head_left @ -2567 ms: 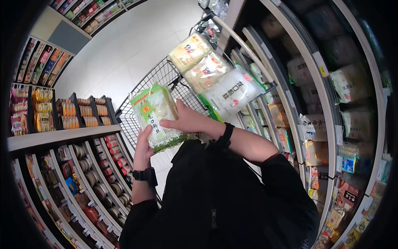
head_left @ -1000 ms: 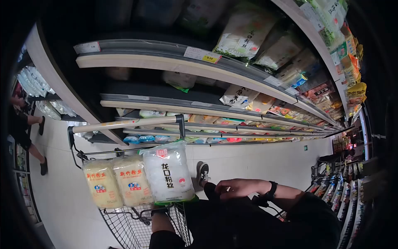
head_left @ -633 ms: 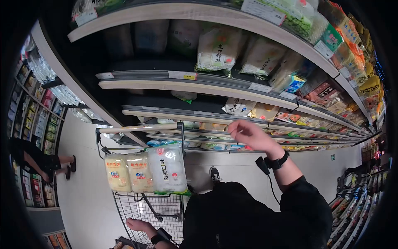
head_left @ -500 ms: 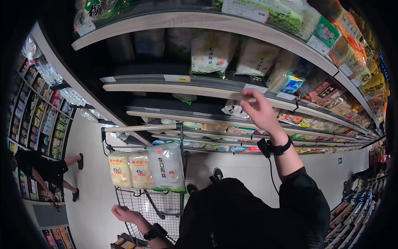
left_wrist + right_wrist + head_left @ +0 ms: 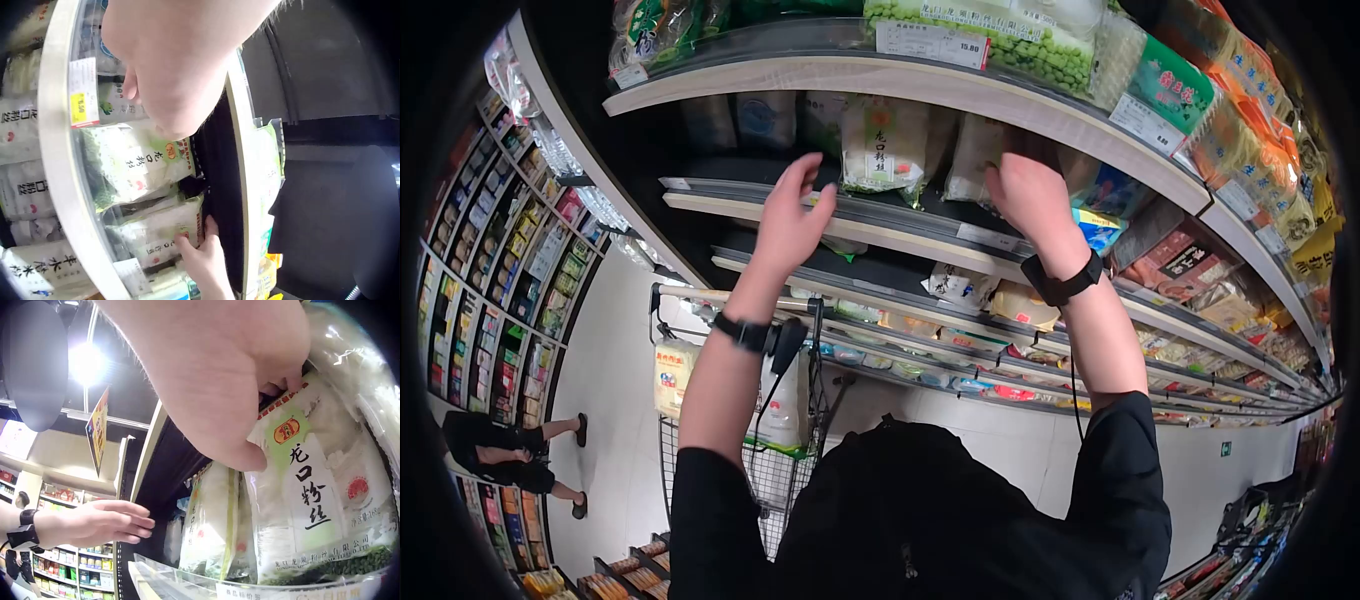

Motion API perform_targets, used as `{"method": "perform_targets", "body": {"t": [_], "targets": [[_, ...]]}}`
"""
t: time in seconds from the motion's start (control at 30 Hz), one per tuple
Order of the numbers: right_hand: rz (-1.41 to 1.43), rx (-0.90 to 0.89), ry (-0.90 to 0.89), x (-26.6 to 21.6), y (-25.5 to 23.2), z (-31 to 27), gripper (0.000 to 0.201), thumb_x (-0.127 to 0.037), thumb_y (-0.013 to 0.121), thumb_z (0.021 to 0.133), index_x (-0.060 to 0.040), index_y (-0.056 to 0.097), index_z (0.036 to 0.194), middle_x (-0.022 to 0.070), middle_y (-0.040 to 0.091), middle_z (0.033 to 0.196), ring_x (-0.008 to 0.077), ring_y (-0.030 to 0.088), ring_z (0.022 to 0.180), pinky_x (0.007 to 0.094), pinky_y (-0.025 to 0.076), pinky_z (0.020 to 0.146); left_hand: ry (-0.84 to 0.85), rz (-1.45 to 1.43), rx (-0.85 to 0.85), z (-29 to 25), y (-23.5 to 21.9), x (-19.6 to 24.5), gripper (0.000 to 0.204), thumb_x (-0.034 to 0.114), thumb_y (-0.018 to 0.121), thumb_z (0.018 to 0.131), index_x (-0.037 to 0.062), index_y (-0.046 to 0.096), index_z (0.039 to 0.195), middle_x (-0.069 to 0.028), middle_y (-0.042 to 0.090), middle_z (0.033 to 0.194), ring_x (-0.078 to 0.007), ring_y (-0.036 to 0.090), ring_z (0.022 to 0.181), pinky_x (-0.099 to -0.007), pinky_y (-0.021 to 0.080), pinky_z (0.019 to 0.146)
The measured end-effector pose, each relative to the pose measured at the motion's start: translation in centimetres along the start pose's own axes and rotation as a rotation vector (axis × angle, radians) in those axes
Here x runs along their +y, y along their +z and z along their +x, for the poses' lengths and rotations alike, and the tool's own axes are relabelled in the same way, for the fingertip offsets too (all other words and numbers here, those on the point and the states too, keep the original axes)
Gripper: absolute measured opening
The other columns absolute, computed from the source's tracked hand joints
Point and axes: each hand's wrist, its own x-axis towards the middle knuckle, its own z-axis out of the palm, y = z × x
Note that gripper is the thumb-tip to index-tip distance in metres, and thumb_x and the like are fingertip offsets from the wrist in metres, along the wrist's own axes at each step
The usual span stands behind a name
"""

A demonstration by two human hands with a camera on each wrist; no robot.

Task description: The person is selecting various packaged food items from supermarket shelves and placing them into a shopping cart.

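Observation:
My right hand (image 5: 1032, 200) is at a shelf, its thumb on the front of a clear noodle package (image 5: 322, 487) and its fingers over the top edge. The left wrist view shows the same right hand (image 5: 205, 262) gripping that package (image 5: 159, 234) by its upper part. My left hand (image 5: 795, 220) is held in front of the shelf with relaxed, slightly bent fingers, holding nothing. Behind it and to its right stands another noodle package (image 5: 884, 150) with a green and white label. In the right wrist view, the left hand (image 5: 94, 524) points toward the packages.
Below left is a cart (image 5: 685, 295) carrying large noodle bags (image 5: 672, 380). Price tags line the shelf edge (image 5: 800, 78) above the packages. More shelves with goods run off to the right, and a person (image 5: 500, 450) stands at the far left.
My left hand has risen from over the cart to the shelf. My right hand has moved up and taken hold of a package. The view has shifted, with the cart now partly behind my left arm.

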Motion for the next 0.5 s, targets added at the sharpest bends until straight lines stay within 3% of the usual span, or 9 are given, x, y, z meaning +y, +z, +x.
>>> {"method": "perform_targets", "body": {"t": [0.07,0.13,0.17,0.2,0.23,0.33,0.4,0.43,0.5], "targets": [[-0.087,0.168,-0.070,-0.2,0.6,-0.1,0.049,-0.023,0.070,0.085,0.0035,0.058,0.125,0.0233,0.069,0.099,0.0409,0.068,0.088,0.0482,0.058,0.076,0.010,-0.026,0.036,3.0,1.9,-0.4,0.055,0.020,0.072,0.093,-0.0016,0.050,0.138,-0.0172,0.066,0.119,-0.0222,0.065,0.105,-0.0338,0.053,0.094],[-0.100,0.189,-0.077,-0.3,1.2,0.1,0.044,-0.024,0.070,0.085,0.0012,0.062,0.120,0.0214,0.069,0.097,0.0390,0.069,0.086,0.0473,0.059,0.073,-0.229,0.070,-0.073,5.2,2.9,0.4,0.067,0.032,0.076,0.087,-0.0101,0.048,0.131,-0.0245,0.065,0.115,-0.0315,0.066,0.105,-0.0399,0.053,0.091],[-0.119,0.206,-0.079,-0.3,1.4,0.3,0.038,-0.024,0.071,0.085,-0.0011,0.065,0.115,0.0194,0.070,0.095,0.0371,0.071,0.084,0.0464,0.060,0.070,-0.230,0.076,-0.067,6.0,3.0,1.5,0.067,0.032,0.076,0.087,-0.0101,0.048,0.131,-0.0245,0.065,0.115,-0.0315,0.066,0.105,-0.0399,0.053,0.091],[-0.149,0.136,-0.063,-0.3,1.4,0.5,0.023,-0.025,0.071,0.086,-0.0041,0.070,0.097,0.0172,0.071,0.090,0.0343,0.072,0.083,0.0453,0.060,0.068,-0.370,0.071,-0.151,7.0,2.9,2.8,0.075,0.035,0.079,0.083,-0.0113,0.046,0.131,-0.0242,0.067,0.113,-0.0323,0.069,0.098,-0.0408,0.054,0.088],[-0.148,0.141,-0.064,-0.3,1.5,0.6,0.023,-0.025,0.071,0.086,-0.0041,0.070,0.097,0.0172,0.071,0.090,0.0343,0.072,0.083,0.0453,0.060,0.068,-0.510,0.065,-0.236,7.6,2.8,3.7,0.082,0.038,0.082,0.079,-0.0124,0.044,0.132,-0.0238,0.069,0.110,-0.0330,0.071,0.092,-0.0416,0.055,0.084],[-0.153,0.193,-0.099,-0.6,1.6,0.6,0.043,-0.003,0.064,0.081,-0.0033,0.061,0.124,0.0194,0.067,0.117,0.0367,0.068,0.106,0.0450,0.059,0.082,-0.385,0.020,-0.200,8.3,4.0,0.5,0.073,0.038,0.086,0.074,-0.0187,0.060,0.112,-0.0236,0.072,0.095,-0.0310,0.073,0.083,-0.0383,0.057,0.076],[-0.142,0.177,-0.101,-0.6,1.9,0.8,0.026,-0.014,0.067,0.084,-0.0041,0.065,0.109,0.0174,0.069,0.102,0.0347,0.070,0.094,0.0451,0.060,0.075,-0.338,-0.083,-0.185,8.5,4.0,0.2,0.056,0.032,0.088,0.073,-0.0184,0.071,0.089,-0.0238,0.073,0.085,-0.0263,0.073,0.087,-0.0351,0.056,0.077],[-0.132,0.151,-0.100,-0.5,2.1,0.8,0.020,-0.024,0.069,0.088,-0.0049,0.068,0.093,0.0153,0.071,0.086,0.0327,0.073,0.083,0.0452,0.060,0.069,-0.338,-0.083,-0.185,8.5,4.0,-0.1,0.056,0.032,0.088,0.073,-0.0184,0.071,0.089,-0.0238,0.073,0.085,-0.0263,0.073,0.087,-0.0351,0.056,0.077],[-0.174,0.222,-0.131,-0.7,2.4,1.1,0.023,-0.024,0.071,0.087,-0.0050,0.067,0.099,0.0156,0.071,0.090,0.0326,0.072,0.085,0.0451,0.060,0.070,-0.496,-0.226,-0.323,8.6,2.8,1.0,0.059,0.026,0.089,0.075,-0.0148,0.067,0.110,-0.0195,0.073,0.105,-0.0210,0.070,0.099,-0.0335,0.054,0.089]]}}
